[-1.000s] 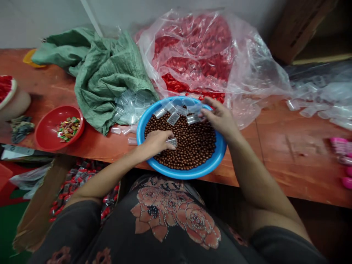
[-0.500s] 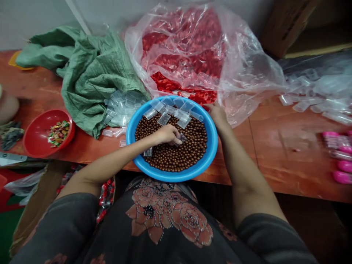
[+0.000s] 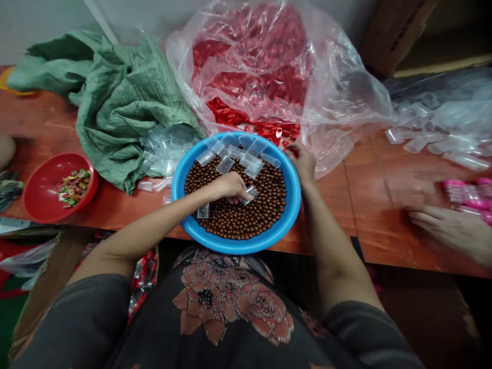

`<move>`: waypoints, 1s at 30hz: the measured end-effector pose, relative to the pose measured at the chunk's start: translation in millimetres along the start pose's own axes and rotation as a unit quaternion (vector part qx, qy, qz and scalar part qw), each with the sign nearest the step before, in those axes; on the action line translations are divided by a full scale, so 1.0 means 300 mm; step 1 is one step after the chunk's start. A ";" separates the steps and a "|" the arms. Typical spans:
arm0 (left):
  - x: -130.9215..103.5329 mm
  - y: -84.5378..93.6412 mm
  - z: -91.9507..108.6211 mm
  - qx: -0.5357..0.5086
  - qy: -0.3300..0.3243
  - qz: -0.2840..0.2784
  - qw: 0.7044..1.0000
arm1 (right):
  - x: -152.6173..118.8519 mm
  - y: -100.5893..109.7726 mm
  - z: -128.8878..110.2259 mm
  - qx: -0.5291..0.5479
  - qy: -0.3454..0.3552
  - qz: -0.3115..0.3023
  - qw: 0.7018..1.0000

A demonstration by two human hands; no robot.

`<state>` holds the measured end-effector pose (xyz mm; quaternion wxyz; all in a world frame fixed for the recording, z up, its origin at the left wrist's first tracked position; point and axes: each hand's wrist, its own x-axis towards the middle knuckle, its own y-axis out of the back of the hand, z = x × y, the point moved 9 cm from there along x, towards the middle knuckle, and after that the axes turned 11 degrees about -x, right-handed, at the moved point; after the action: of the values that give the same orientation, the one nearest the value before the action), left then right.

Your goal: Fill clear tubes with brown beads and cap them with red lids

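A blue basin (image 3: 294,205) holds many brown balls (image 3: 246,225), with clear plastic tubes (image 3: 251,165) lying on them along its far side. My left hand (image 3: 232,188) is over the balls, its fingers closed on a small clear container (image 3: 249,196). At the basin's right rim is my right hand (image 3: 302,160), fingers curled near the red pieces (image 3: 279,134); what it holds, if anything, is too small to make out. Behind the basin a clear bag (image 3: 330,102) covers a heap of red pieces.
Left of the basin lie clear tubes (image 3: 163,148), a green cloth (image 3: 119,107) and a red bowl (image 3: 38,189) of wrapped candies. On the right are more tubes (image 3: 423,136), pink-capped items (image 3: 471,192) and another person's hand (image 3: 446,225) on the table.
Another person's hand has come into view at the right. The container in my left hand is now tilted up a little above the balls. The whole view has shifted slightly.
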<state>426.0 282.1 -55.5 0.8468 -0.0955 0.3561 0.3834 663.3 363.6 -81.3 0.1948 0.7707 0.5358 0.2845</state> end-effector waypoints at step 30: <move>-0.271 0.018 0.010 -0.322 -0.157 -0.028 0.933 | -0.427 0.176 -0.398 0.379 -0.086 -0.035 0.921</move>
<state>386.9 239.8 2.2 0.8260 -0.3114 0.0732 0.4641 590.0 224.6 12.2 -0.0562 0.7894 0.6111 -0.0142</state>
